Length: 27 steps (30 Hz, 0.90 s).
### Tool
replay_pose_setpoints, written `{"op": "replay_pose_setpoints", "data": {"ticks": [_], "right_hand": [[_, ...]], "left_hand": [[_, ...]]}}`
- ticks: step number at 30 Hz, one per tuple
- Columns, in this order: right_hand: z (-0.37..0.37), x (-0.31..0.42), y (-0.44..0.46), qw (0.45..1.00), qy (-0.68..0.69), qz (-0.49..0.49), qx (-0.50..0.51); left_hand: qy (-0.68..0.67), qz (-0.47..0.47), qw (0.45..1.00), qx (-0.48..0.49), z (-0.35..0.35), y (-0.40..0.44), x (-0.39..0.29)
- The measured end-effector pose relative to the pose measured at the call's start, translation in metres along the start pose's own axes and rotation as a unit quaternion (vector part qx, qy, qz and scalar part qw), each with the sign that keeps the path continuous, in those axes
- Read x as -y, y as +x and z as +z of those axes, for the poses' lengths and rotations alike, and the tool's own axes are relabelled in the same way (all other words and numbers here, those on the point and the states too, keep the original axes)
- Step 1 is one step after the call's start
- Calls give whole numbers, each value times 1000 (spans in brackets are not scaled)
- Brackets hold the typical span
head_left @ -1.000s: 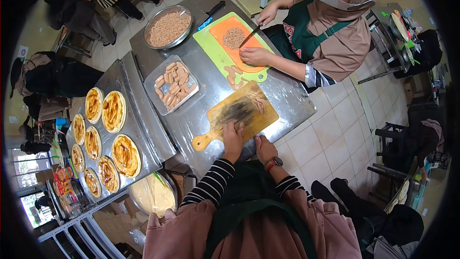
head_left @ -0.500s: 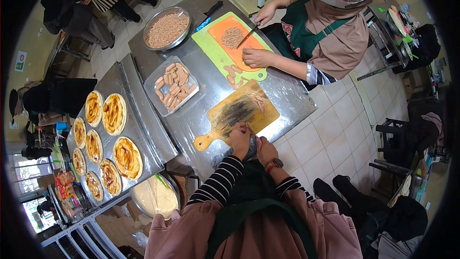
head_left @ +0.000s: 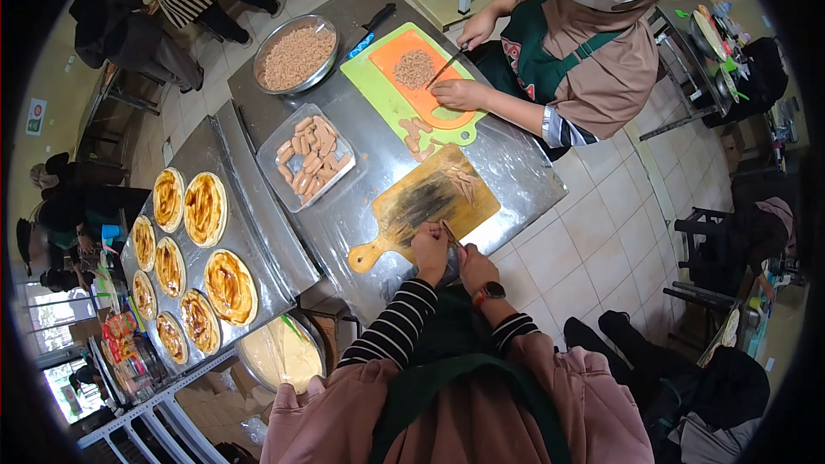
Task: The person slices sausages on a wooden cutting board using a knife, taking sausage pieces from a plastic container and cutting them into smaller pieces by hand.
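Observation:
At the near edge of a wooden cutting board (head_left: 391,215), my left hand (head_left: 429,251) is closed, its fingertips pinching a small piece of sausage that they mostly hide. Just right of it, my right hand (head_left: 478,269) grips a knife (head_left: 450,233), whose blade points to the left hand's fingertips. Thin sausage strips (head_left: 464,182) lie at the board's far right. Beyond the board, a clear plastic tub (head_left: 294,200) holds several sausages (head_left: 311,155).
Across the metal table (head_left: 516,185), a co-worker (head_left: 593,77) chops meat on an orange board (head_left: 451,112) over a green one (head_left: 369,82). A bowl of minced meat (head_left: 296,56) and a black-handled knife (head_left: 378,21) lie behind. Several glazed rounds (head_left: 230,288) sit on a tray at left.
My hands stay at the board's near edge, the knife blade now showing more beside my left fingertips. Across the table, the co-worker's knife and holding hand have come closer together.

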State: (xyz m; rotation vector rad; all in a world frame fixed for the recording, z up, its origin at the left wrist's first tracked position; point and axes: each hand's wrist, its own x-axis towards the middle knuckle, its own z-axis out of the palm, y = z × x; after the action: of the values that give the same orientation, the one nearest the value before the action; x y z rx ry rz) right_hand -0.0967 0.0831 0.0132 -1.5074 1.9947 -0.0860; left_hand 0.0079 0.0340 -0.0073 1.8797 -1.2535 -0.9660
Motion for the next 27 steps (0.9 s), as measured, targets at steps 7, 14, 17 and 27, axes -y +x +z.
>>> {"op": "replay_pose_setpoints", "data": {"ticks": [7,14,17,27], "right_hand": [[-13,-1,-1,1000,-3,-1,-3],[-6,7,-5,999,39,3,14],[6,5,-3,998,37,38,27],[4,3,4,998,47,23,40]], "left_hand": [[-21,-20,1000,-2,1,-2,0],[4,1,1000,-22,-2,-5,-6],[12,-3,1000,-23,-2,-4,-7],[-1,-18,1000,-12,1,-1,-3]]}}
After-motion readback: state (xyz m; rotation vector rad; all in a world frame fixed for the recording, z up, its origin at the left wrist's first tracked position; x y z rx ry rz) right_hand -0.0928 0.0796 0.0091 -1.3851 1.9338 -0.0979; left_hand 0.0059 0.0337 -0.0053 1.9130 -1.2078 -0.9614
